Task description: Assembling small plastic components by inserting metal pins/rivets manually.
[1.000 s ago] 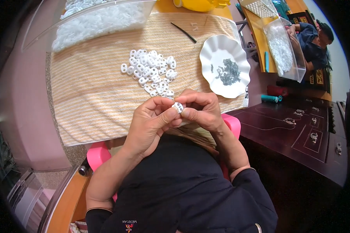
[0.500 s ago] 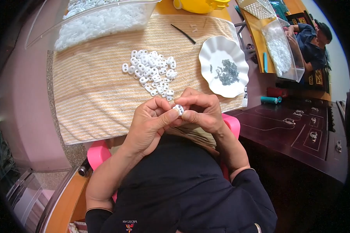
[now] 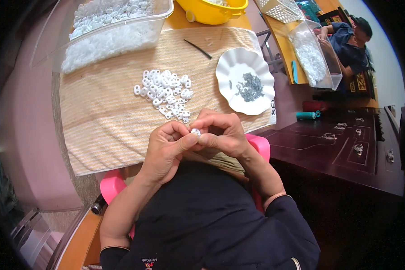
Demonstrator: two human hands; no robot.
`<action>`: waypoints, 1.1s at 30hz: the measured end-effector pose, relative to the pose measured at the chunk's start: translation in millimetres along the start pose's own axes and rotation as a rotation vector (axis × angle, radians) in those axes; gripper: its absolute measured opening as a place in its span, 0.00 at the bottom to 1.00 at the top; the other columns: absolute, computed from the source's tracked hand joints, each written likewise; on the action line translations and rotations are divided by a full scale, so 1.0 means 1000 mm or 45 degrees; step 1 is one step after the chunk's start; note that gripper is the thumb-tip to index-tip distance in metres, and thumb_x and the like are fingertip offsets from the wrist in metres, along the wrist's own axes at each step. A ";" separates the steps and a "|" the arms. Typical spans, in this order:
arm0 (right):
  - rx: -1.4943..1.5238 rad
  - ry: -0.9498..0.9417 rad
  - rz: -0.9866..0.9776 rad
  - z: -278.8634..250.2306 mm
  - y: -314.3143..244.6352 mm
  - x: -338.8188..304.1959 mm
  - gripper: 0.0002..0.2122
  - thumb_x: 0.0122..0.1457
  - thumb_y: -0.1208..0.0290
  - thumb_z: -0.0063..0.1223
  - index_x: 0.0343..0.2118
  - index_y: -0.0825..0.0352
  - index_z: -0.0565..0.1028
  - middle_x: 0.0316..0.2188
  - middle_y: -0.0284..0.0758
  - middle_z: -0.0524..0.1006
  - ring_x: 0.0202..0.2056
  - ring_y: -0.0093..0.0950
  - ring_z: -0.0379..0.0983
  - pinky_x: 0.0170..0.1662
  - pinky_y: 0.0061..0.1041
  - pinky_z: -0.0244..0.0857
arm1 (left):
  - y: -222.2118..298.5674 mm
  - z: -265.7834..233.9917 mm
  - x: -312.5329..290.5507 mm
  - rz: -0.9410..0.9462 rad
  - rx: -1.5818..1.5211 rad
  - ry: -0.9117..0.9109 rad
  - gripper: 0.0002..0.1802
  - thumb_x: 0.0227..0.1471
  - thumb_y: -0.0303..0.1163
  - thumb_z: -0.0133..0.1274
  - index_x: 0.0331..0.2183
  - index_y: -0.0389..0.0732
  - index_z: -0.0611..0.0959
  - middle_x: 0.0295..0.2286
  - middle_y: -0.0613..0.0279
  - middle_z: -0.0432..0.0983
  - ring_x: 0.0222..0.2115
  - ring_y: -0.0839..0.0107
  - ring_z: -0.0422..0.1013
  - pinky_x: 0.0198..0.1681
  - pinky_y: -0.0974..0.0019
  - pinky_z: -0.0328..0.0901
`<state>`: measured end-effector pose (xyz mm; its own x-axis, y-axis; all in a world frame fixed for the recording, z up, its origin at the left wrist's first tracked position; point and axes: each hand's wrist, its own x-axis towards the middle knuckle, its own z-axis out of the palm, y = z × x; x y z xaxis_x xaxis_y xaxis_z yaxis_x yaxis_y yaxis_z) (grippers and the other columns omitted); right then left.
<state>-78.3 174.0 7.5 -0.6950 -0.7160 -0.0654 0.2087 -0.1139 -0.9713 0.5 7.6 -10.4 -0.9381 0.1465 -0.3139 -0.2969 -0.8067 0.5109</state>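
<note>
Just beyond my lap, my left hand (image 3: 165, 150) and my right hand (image 3: 227, 135) meet fingertip to fingertip. Between their thumbs and forefingers they pinch a small white plastic piece (image 3: 195, 131) with dark holes; the fingers cover most of it. Close beyond my left hand lies a loose pile of white two-holed plastic pieces (image 3: 159, 85), on a striped beige towel (image 3: 101, 114). A white scalloped plate (image 3: 234, 65) stands to the right, bearing a heap of tiny dark grey parts (image 3: 251, 90), too small to name.
A clear bin (image 3: 108, 51) full of white pieces stands at the back left, beside a yellow tub (image 3: 211, 13). A thin black stick (image 3: 198, 49) lies on the towel. At a side table, another person (image 3: 348, 42) works by a second clear bin (image 3: 334, 67). Pink chair arms (image 3: 112, 182) flank me.
The view has shifted, so the table things sit a little left and lower. Both hands keep their pinch on the white piece, which now shows less between the fingers.
</note>
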 end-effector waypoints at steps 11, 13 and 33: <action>0.043 -0.057 0.192 -0.007 -0.014 0.000 0.05 0.56 0.81 0.55 0.35 0.75 0.74 0.33 0.35 0.72 0.34 0.23 0.74 0.37 0.19 0.70 | 0.004 0.003 -0.002 -0.056 0.038 -0.033 0.05 0.52 0.24 0.56 0.32 0.37 0.76 0.28 0.60 0.78 0.30 0.73 0.76 0.35 0.73 0.72; -0.038 0.034 0.176 -0.009 -0.019 0.001 0.05 0.56 0.82 0.54 0.35 0.75 0.73 0.34 0.36 0.73 0.35 0.22 0.74 0.38 0.20 0.71 | 0.006 0.004 -0.003 -0.095 -0.018 0.013 0.05 0.53 0.25 0.56 0.32 0.38 0.76 0.31 0.57 0.78 0.30 0.75 0.75 0.36 0.73 0.72; -1.273 0.803 -0.581 -0.125 -0.103 0.164 0.13 0.52 0.70 0.59 0.38 0.74 0.78 0.24 0.37 0.80 0.22 0.20 0.75 0.25 0.18 0.68 | 0.007 0.001 -0.001 -0.051 0.036 0.163 0.05 0.52 0.27 0.58 0.30 0.38 0.78 0.38 0.53 0.76 0.30 0.78 0.73 0.36 0.74 0.72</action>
<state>-299.8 154.1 68.4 -0.8302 -0.2661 0.4899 -0.5532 0.5023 -0.6646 -1.3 2.4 -5.3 -0.8956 0.1022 -0.4330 -0.3400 -0.7849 0.5180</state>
